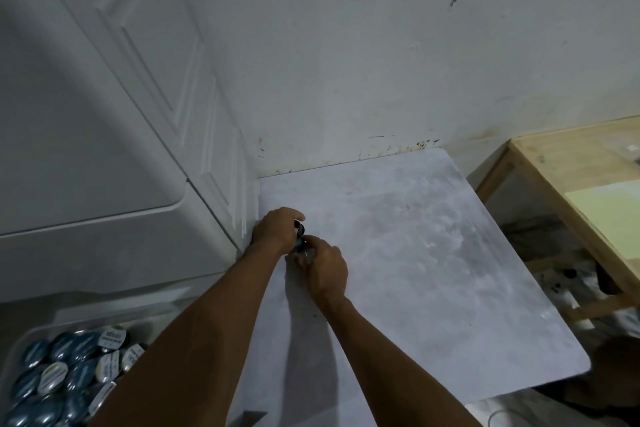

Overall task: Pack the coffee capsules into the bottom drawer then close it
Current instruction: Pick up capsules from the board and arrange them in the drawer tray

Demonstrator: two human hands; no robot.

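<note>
From my station I see both hands working at the far left corner of the surface [415,253]. The left hand [275,229] has its grip curled round some dark capsules [300,234]. The right hand [327,272] sits just beside it, its grip pinching the lower end of that same cluster. Off the surface's near left edge the bottom drawer [31,333] stands open, heaped with blue coffee capsules [62,374] — several show white lids with printing too small for me to read. A white cabinet [86,149] rises along the left of the surface, and a wooden table [568,166] stands off its right side
</note>
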